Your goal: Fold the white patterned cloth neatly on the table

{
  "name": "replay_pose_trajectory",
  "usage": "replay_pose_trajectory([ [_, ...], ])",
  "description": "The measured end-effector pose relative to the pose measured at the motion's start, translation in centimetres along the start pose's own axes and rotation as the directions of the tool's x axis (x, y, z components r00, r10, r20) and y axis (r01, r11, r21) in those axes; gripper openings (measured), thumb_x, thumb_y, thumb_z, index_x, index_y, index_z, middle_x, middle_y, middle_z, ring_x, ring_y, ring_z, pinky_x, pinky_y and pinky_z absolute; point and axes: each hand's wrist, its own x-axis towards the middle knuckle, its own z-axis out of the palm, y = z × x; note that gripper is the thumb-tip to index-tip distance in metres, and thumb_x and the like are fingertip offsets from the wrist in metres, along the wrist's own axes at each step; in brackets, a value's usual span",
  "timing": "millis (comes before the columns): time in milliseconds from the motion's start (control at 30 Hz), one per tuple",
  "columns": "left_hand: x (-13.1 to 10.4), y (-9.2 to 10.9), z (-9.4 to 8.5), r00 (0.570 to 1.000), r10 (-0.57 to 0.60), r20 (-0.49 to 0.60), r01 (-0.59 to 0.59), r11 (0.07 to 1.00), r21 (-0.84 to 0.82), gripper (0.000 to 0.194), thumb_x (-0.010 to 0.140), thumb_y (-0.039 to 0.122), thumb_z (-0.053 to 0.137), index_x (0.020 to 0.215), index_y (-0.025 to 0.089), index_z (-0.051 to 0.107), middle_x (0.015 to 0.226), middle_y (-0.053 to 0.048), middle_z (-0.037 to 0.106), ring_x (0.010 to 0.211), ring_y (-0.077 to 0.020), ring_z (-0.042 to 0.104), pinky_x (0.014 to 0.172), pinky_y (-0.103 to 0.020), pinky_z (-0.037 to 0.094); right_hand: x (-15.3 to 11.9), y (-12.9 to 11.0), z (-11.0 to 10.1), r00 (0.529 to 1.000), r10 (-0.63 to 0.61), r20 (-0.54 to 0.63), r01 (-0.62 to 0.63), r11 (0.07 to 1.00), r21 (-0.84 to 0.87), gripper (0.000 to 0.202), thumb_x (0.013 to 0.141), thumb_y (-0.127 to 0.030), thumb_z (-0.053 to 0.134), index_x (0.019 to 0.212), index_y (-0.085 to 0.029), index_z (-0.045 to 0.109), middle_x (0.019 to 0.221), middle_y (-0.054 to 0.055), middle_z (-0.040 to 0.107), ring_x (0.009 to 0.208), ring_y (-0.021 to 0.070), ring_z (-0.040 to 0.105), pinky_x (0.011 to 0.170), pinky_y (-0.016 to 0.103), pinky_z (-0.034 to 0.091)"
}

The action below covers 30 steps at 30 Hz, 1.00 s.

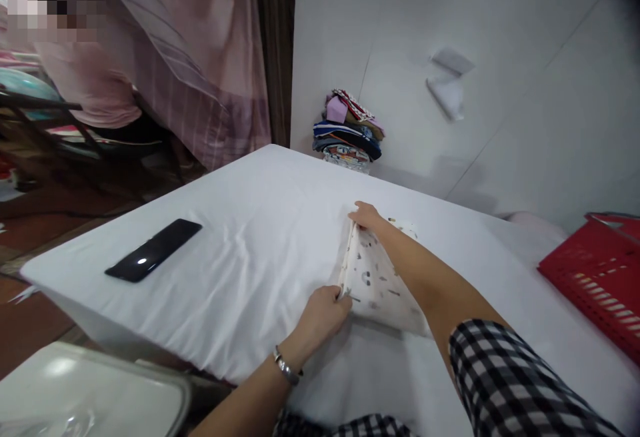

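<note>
A white cloth (373, 280) with small grey and dark prints is spread near the middle of the white-covered table (210, 304). Its left edge is lifted and looks folded in layers. My left hand (327, 310) pinches the near corner of that edge. At the far corner, my right hand (364, 216) pinches the same edge, and the forearm crosses over the cloth and hides part of it. Another printed bit of the cloth shows beyond the right forearm.
A black phone (155, 250) lies at the table's left. Folded clothes (347, 132) are stacked by the wall. A red plastic basket (595, 277) stands at the right. A white stool-like surface (90, 390) is at lower left. A person in pink (90, 80) sits beyond the curtain (210, 57).
</note>
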Motion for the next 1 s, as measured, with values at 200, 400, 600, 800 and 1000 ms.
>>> replay_pose_trajectory([
  [200,0.1,0.4,-0.4,0.999,0.007,-0.047,-0.004,0.997,0.077,0.045,0.084,0.051,0.035,0.054,0.019,0.046,0.046,0.000,0.052,0.051,-0.0161,0.055,0.054,-0.025,0.036,-1.9,1.2,0.3,0.998,-0.017,-0.058,0.027,0.984,0.177,0.053,0.089,-0.031,0.037,0.139,-0.012,0.034,0.101,0.010,0.066,0.078,0.0173,0.064,0.071,0.029,0.050],
  [400,0.3,0.3,0.2,0.981,0.105,-0.163,-0.026,0.905,0.426,0.040,0.086,0.044,0.034,0.069,0.018,0.061,0.072,-0.008,0.065,0.072,-0.0220,0.061,0.061,-0.029,0.037,-5.3,3.1,1.8,0.907,-0.357,-0.223,0.358,0.933,-0.040,0.035,0.088,-0.023,0.040,0.118,-0.016,0.056,0.124,0.009,0.057,0.117,0.0202,0.049,0.100,0.032,0.034],
  [600,-0.1,0.7,0.0,0.971,0.109,-0.213,0.027,0.834,0.550,0.041,0.087,0.045,0.033,0.086,0.016,0.063,0.083,-0.012,0.068,0.079,-0.0254,0.063,0.067,-0.033,0.040,-6.7,4.3,1.3,0.891,-0.378,-0.252,0.348,0.925,-0.155,0.038,0.090,-0.023,0.040,0.125,-0.015,0.052,0.138,0.009,0.045,0.130,0.0207,0.035,0.108,0.034,0.024],
  [800,4.5,2.0,-2.6,0.956,0.147,-0.252,-0.040,0.923,0.384,0.043,0.086,0.052,0.036,0.088,0.018,0.063,0.091,-0.009,0.069,0.083,-0.0216,0.062,0.068,-0.028,0.040,-7.1,7.0,-1.3,0.940,-0.212,-0.268,0.177,0.973,-0.148,0.038,0.089,-0.018,0.040,0.123,-0.014,0.055,0.135,0.011,0.050,0.130,0.0237,0.037,0.108,0.038,0.026],
  [1000,13.5,4.3,-3.7,0.957,0.072,-0.281,-0.049,0.995,0.088,0.029,0.085,0.035,0.044,0.079,0.016,0.066,0.086,-0.009,0.070,0.078,-0.0176,0.063,0.069,-0.026,0.042,-5.9,6.7,-2.4,0.962,-0.157,-0.226,0.138,0.986,-0.095,0.042,0.091,-0.025,0.039,0.132,-0.018,0.050,0.133,0.009,0.053,0.122,0.0237,0.048,0.102,0.034,0.034],
])
